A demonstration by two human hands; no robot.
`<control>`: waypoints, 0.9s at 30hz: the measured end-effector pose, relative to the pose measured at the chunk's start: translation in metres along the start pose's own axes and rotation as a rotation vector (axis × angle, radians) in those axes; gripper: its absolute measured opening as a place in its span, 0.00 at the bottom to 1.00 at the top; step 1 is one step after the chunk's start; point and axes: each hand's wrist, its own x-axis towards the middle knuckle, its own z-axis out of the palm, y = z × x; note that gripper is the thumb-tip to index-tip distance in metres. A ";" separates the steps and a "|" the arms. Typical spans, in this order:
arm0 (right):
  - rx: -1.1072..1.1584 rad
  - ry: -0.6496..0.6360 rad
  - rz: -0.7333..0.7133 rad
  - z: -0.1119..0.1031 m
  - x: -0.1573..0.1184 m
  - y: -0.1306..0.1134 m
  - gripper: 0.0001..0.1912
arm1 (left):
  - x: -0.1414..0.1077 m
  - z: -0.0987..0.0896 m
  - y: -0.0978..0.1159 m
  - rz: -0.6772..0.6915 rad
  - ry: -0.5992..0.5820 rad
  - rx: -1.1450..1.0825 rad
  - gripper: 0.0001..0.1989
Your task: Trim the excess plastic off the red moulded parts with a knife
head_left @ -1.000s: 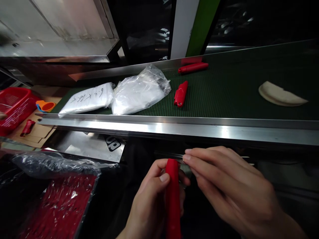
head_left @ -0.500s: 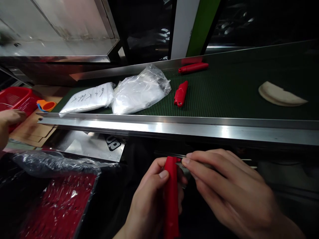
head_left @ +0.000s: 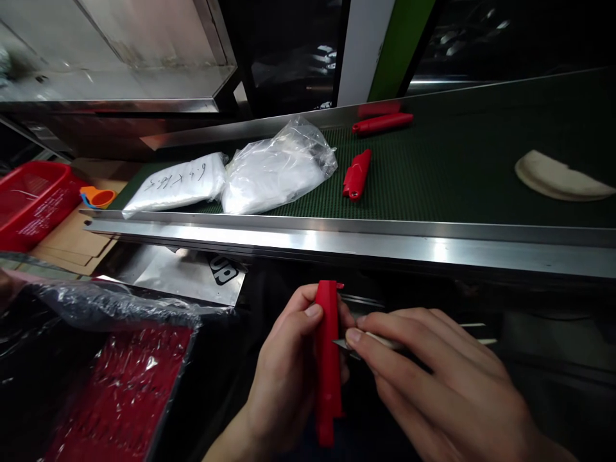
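My left hand (head_left: pixel 283 366) is closed around a long red plastic part (head_left: pixel 328 359), which stands nearly upright below the conveyor's front rail. A small red tab sticks out at its top right. Between the thumb and fingers of my right hand (head_left: pixel 443 378) is a slim craft knife (head_left: pixel 382 340) with a pale handle. Its pointed blade lies at the right edge of the red part, around mid-length; whether it touches cannot be made out. The fingertips of my left hand wrap behind the part and are partly hidden.
On the green conveyor belt (head_left: pixel 433 173) lie two red plastic pieces (head_left: pixel 357 174), plastic bags of white material (head_left: pixel 274 173) and a pale half-round piece (head_left: pixel 561 176). At left are a red basket (head_left: pixel 33 212), an orange ring (head_left: pixel 101 197) and a plastic-lined box of red parts (head_left: pixel 125 385).
The knife has moved from the red part's top down along its right edge. The part sits slightly higher in view. Another person's hand has withdrawn from the red basket.
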 end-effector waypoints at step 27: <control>0.011 0.092 0.118 0.006 -0.018 -0.014 0.17 | 0.023 -0.003 0.010 0.109 -0.038 -0.071 0.06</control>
